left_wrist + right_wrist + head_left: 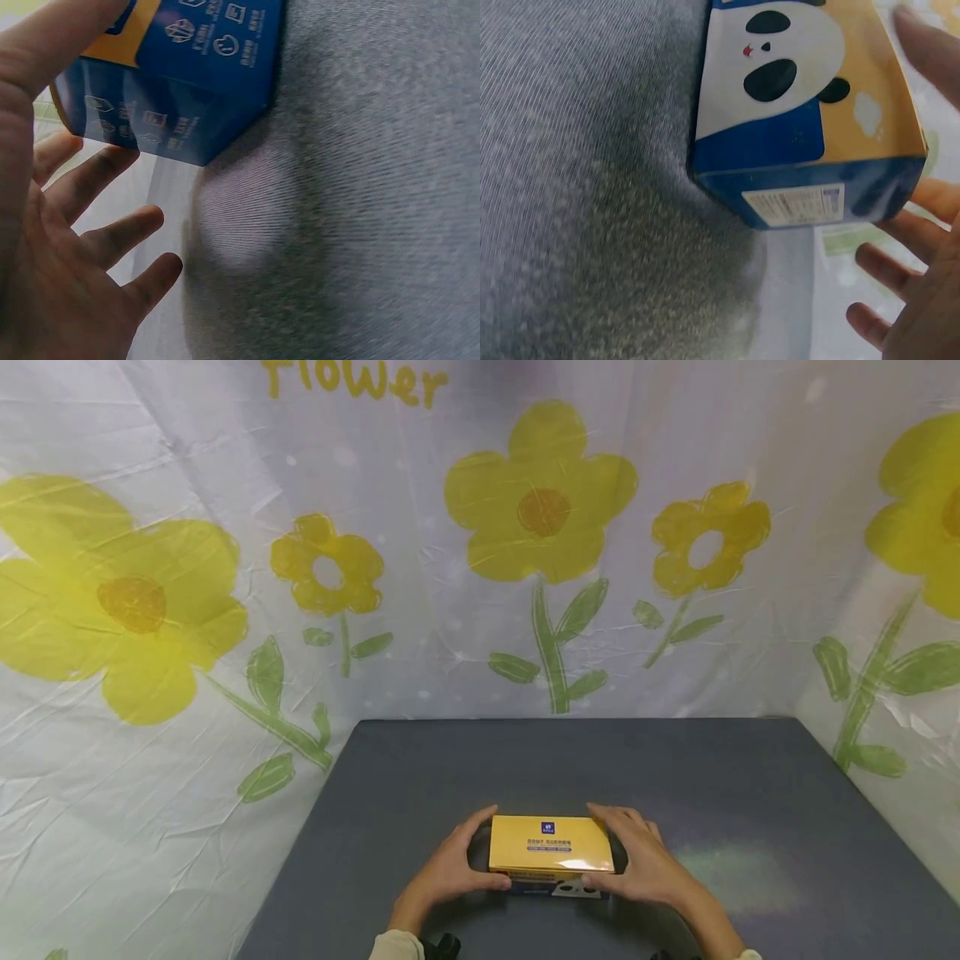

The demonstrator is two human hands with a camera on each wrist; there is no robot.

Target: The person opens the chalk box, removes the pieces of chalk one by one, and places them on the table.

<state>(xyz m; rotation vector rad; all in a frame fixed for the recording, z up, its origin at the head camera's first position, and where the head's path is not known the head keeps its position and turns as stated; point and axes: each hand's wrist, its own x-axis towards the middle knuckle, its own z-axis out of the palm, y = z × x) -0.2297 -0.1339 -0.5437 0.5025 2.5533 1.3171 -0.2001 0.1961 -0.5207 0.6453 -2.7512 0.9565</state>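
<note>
A yellow and blue cardboard box [551, 844] rests on the dark grey table, its yellow top facing up. My left hand [455, 866] grips its left end, thumb at the front face and index finger at the back corner. At the other end, my right hand [641, 858] holds it likewise, thumb in front and fingers behind. In the left wrist view, white icons mark the blue side of the box [202, 112], and the lower fingers spread below it. The right wrist view shows a panda picture and a barcode label on the box [780, 142].
The dark grey table [570, 768] reaches back to a white cloth backdrop [420, 635] printed with yellow flowers. The cloth also hangs along the left and right sides of the table.
</note>
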